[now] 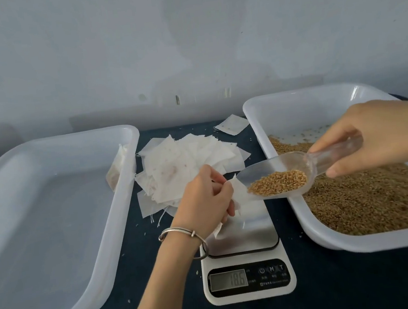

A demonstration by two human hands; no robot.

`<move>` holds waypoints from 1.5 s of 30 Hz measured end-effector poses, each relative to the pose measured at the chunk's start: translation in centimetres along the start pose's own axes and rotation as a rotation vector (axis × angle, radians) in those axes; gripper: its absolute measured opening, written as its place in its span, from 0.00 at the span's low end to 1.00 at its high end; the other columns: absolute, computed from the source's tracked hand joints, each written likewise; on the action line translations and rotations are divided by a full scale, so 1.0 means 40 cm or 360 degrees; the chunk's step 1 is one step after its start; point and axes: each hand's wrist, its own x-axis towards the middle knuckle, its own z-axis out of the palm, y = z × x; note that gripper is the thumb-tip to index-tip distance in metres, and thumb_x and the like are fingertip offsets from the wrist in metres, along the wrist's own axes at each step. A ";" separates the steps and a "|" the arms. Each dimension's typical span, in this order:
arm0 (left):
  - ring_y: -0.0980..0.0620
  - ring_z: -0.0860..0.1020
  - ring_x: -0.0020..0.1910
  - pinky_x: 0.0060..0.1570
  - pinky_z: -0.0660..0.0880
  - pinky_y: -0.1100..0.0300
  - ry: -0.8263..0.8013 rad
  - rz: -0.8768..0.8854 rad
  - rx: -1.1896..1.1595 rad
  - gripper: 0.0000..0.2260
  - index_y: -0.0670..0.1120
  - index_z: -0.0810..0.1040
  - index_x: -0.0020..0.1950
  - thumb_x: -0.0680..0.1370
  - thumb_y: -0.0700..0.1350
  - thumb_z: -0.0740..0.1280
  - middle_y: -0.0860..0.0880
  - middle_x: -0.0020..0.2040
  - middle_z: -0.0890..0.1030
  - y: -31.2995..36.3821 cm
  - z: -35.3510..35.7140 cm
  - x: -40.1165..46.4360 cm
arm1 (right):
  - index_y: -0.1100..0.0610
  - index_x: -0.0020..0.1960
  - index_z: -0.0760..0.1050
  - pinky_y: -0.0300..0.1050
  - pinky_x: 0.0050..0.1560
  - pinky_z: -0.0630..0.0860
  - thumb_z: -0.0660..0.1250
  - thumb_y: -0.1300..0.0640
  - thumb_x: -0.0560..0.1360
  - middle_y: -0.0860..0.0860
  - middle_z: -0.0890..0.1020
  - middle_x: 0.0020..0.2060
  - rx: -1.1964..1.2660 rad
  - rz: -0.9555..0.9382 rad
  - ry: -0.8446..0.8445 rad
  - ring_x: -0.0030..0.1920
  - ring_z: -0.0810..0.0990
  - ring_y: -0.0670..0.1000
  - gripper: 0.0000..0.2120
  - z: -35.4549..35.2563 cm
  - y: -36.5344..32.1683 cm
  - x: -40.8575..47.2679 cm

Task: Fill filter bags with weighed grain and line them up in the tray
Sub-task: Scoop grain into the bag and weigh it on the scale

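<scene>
A: Item: filter bag (238,196), white, thin, above scale (244,251), pinched by left hand (203,202).
B: Containers?
A: Scoop (284,178), golden grain, right hand (373,135) fingers curled on handle; right tray (321,237) of grain; left tray (105,236), one filled bag (118,169).

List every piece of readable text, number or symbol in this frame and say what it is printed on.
"18.6": display of the kitchen scale.
Power symbol, "M", "T": the scale's three buttons.
Small print under the buttons and beside the display: too small and blurred to read.
Nothing readable on the trays, filter bags or scoop.
</scene>
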 end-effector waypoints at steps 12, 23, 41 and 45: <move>0.61 0.70 0.21 0.28 0.66 0.72 0.0138 0.0037 0.0076 0.04 0.45 0.71 0.43 0.77 0.42 0.61 0.52 0.21 0.76 -0.006 0.004 -0.003 | 0.19 0.45 0.69 0.34 0.44 0.73 0.70 0.35 0.59 0.23 0.77 0.39 -0.0144 0.0067 -0.0076 0.42 0.75 0.28 0.18 -0.030 -0.026 0.004; 0.57 0.65 0.18 0.21 0.63 0.69 0.0082 -0.0072 -0.0220 0.04 0.41 0.70 0.43 0.78 0.38 0.61 0.47 0.23 0.77 -0.005 -0.001 -0.001 | 0.25 0.42 0.74 0.43 0.52 0.77 0.74 0.42 0.64 0.40 0.84 0.43 -0.0241 0.0144 -0.0112 0.45 0.82 0.43 0.14 -0.044 -0.076 -0.002; 0.54 0.66 0.19 0.22 0.63 0.67 0.0056 -0.0052 -0.0224 0.05 0.42 0.70 0.43 0.79 0.39 0.61 0.46 0.24 0.78 -0.004 0.007 -0.005 | 0.38 0.50 0.81 0.44 0.48 0.79 0.74 0.46 0.67 0.41 0.83 0.41 -0.0443 0.0136 -0.0238 0.44 0.82 0.46 0.11 -0.062 -0.122 -0.001; 0.54 0.65 0.19 0.21 0.63 0.67 0.0062 -0.0045 -0.0243 0.05 0.42 0.70 0.43 0.79 0.39 0.61 0.46 0.23 0.77 -0.005 0.010 -0.005 | 0.39 0.51 0.81 0.40 0.40 0.76 0.73 0.46 0.68 0.45 0.84 0.40 -0.0460 0.0155 -0.0232 0.41 0.82 0.46 0.12 -0.062 -0.122 0.002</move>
